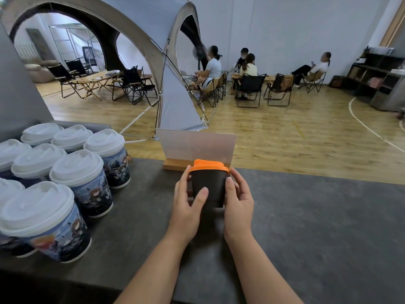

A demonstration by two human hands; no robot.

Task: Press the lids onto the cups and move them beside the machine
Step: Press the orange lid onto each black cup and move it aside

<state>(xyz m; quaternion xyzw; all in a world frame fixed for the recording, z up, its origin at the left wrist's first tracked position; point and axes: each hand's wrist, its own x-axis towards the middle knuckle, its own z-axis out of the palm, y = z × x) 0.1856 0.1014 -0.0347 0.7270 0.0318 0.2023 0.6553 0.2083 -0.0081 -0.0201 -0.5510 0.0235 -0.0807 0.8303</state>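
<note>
A small black cup [213, 189] with an orange lid [208, 165] stands on the dark grey counter [317, 227], just in front of me. My left hand [186, 207] wraps its left side with the thumb across the front. My right hand [237, 201] holds its right side, thumb near the lid's rim. The lid sits on the cup's top. At the left, several printed paper cups with white lids [76, 165] stand packed together.
A white sign card in a wooden base [197, 148] stands right behind the black cup at the counter's far edge. A grey machine panel [15, 95] rises at the far left. Beyond the counter are a tent, folding chairs and seated people.
</note>
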